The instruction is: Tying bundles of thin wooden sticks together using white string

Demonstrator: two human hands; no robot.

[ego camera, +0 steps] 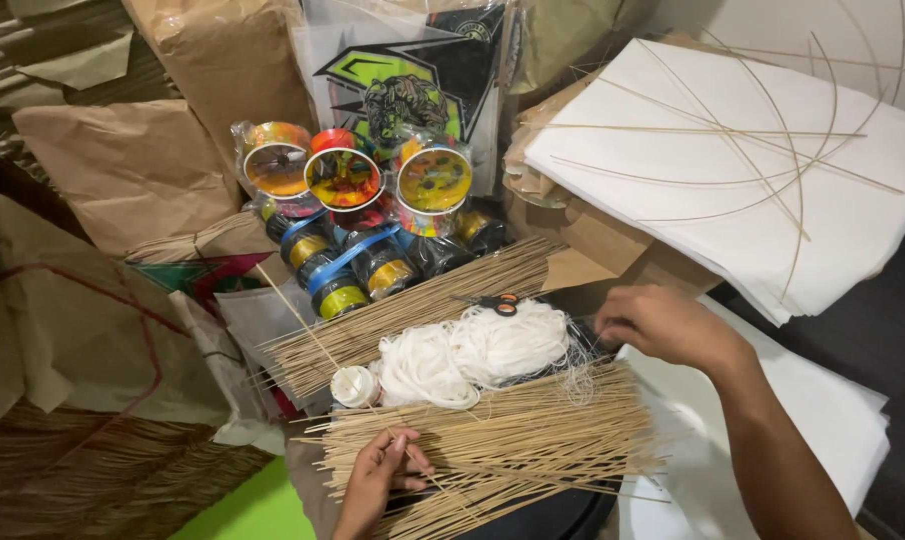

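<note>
Thin bamboo sticks (503,440) lie in a loose bundle at the near middle of the scene, fanned out side by side, with a second bundle (413,310) lying further back and to the left. The left hand (383,470) rests on the near bundle's left end, its fingers (413,462) curled and pinching a single stick. The right hand (663,325) hovers over the far right end of the sticks, fingers bent inward and pressed close together; whether they grip anything I cannot tell. Between the two bundles sits a heap of white string (473,355) beside a small white spool (355,386), and scissors with an orange-and-black handle (500,303) lie just behind the heap. Further back stand colourful thread reels (348,180). To the far right, white paper sheets (733,190) carry curved, thin sticks.
</note>
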